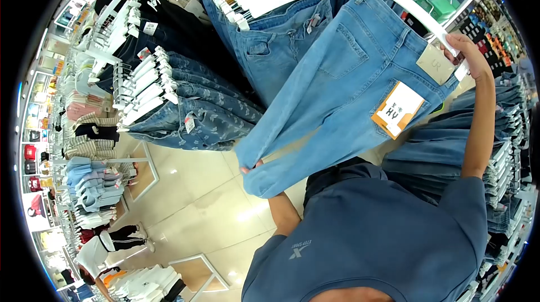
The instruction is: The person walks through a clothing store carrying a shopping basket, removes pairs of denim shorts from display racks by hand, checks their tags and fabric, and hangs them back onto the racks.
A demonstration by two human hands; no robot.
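A pair of light blue jeans [343, 71] hangs in front of me from a white hanger [416, 12], its back side toward me. My right hand [472, 57] grips the right end of the hanger, close to the beige waistband patch [435, 64]. A white and orange tag [397, 109] covers part of one back pocket. At the leg ends, my left hand [251, 168] holds the jeans from behind. Only some of its fingertips show; the cloth hides the rest.
Hanging jeans [275, 54] crowd the rack ahead, with patterned denim [208, 105] to the left. More denim [427, 150] hangs close on my right. Across the tiled floor [197, 189], a person [95, 257] in a white top stands among clothes racks.
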